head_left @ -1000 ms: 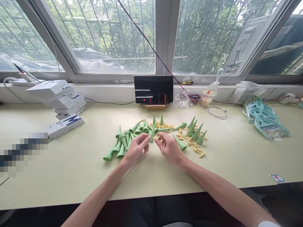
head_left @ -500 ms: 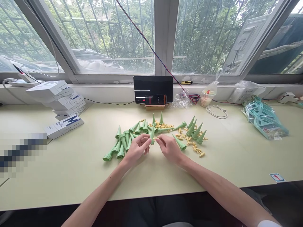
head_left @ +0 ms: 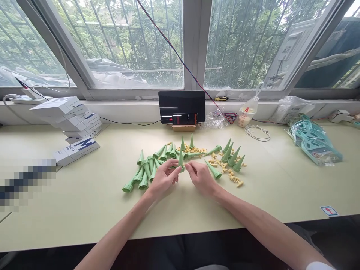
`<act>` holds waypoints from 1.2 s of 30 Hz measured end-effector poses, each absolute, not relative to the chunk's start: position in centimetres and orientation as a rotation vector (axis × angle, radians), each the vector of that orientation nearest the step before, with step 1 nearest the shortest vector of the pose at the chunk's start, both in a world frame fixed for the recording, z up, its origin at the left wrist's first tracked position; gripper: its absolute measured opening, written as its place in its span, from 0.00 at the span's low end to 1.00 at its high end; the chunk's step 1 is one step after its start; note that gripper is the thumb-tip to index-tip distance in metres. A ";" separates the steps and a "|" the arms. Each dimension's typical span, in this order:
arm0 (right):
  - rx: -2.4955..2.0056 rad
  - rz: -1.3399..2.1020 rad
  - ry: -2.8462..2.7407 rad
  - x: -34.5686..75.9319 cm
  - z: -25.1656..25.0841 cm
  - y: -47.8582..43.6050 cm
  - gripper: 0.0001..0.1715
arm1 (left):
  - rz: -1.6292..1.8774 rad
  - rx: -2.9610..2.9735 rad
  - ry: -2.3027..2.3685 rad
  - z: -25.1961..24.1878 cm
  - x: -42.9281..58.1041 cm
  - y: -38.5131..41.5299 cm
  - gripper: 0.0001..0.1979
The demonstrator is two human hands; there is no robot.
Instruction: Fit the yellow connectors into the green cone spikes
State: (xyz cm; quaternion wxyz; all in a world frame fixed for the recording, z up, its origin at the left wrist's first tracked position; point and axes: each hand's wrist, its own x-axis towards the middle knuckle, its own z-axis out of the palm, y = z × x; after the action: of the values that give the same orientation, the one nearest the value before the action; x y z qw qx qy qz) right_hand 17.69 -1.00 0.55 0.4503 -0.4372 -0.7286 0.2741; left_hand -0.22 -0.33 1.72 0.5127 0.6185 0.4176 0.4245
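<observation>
My left hand (head_left: pixel 163 177) pinches a green plastic cone spike (head_left: pixel 180 159) near its wide end, tip pointing up. My right hand (head_left: pixel 200 176) is closed in a pinch against the base of the same spike; whatever small part it holds is hidden by the fingers. Behind and left of my hands lies a pile of green spikes (head_left: pixel 146 169). A few more spikes (head_left: pixel 233 154) stand upright to the right. Small yellow plastic pieces (head_left: pixel 226 169) are scattered among them on the pale green table (head_left: pixel 84 198).
A dark tablet (head_left: pixel 181 106) with a phone (head_left: pixel 185 119) leaning on it stands at the back centre. White boxes (head_left: pixel 67 116) are stacked at the left. A plastic bottle (head_left: pixel 247 111), a white cable (head_left: pixel 257 132) and a bag of teal parts (head_left: pixel 315 141) lie at the right.
My right hand has brought its fingertips in against the spike's base, and the small yellow piece seen between the hands earlier no longer shows. The spike now stands more upright.
</observation>
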 end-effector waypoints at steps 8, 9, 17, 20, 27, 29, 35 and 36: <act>-1.081 0.594 -1.808 17.6 0.5 -1.0 0.11 | 1.059 1.452 1.095 1.9 -0.1 -0.1 0.17; -1.081 0.584 -1.813 17.6 0.5 -1.0 0.11 | 1.059 1.449 1.101 2.0 -0.1 -0.1 0.17; -1.065 0.570 -1.846 17.7 -0.1 -0.8 0.11 | 1.046 1.432 1.082 2.2 -0.1 -0.1 0.16; -1.067 0.564 -1.856 17.8 -0.2 -0.8 0.10 | 1.038 1.430 1.085 2.2 -0.2 -0.1 0.16; -1.065 0.523 -1.891 17.9 0.1 -0.9 0.08 | 1.016 1.466 1.065 2.2 -0.3 -0.1 0.16; -1.062 0.499 -1.901 17.9 0.2 -0.8 0.08 | 1.006 1.468 1.065 2.2 -0.3 -0.1 0.17; -1.070 0.461 -1.925 17.9 0.1 -0.7 0.06 | 1.024 1.471 1.060 2.2 -0.3 -0.1 0.16; -1.071 0.451 -1.927 17.9 0.1 -0.7 0.06 | 1.027 1.473 1.058 2.2 -0.3 -0.1 0.17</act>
State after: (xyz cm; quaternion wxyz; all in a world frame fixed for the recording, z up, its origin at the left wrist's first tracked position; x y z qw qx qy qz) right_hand 17.94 -0.73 0.06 0.4312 -0.4294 -0.7726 0.1810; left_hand -0.28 -0.07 2.17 0.5045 0.6101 0.4385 0.4254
